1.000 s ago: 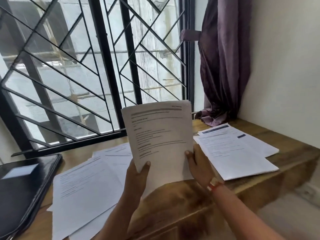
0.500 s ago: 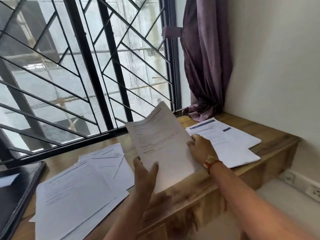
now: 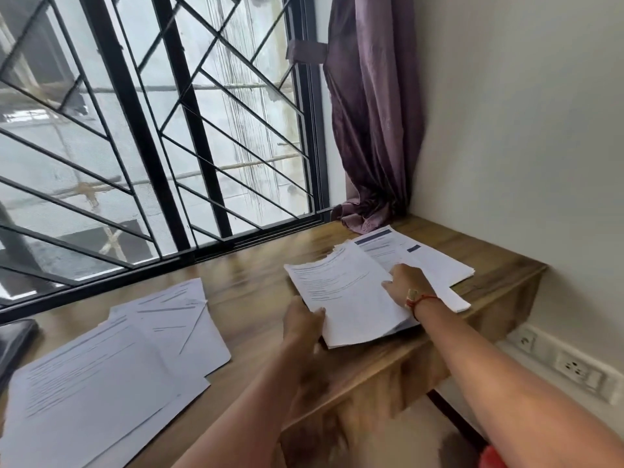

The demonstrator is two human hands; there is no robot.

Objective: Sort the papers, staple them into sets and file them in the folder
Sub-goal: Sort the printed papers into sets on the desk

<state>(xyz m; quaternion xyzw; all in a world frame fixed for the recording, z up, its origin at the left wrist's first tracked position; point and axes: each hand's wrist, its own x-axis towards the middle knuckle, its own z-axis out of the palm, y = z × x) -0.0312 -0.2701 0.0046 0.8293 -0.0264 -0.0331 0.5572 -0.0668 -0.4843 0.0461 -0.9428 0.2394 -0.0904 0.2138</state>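
Sheaf [image 3: 344,292] now lowered onto right pile [image 3: 435,265]

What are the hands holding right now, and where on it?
A sheaf of printed papers: the left hand grips its near-left edge, the right hand its right edge.

Both bare forearms reach forward from the near side. The left hand [image 3: 302,320] pinches the sheets [image 3: 344,292] at their near-left edge, thumb on top. The right hand [image 3: 407,285] grips their right edge, knuckles up.
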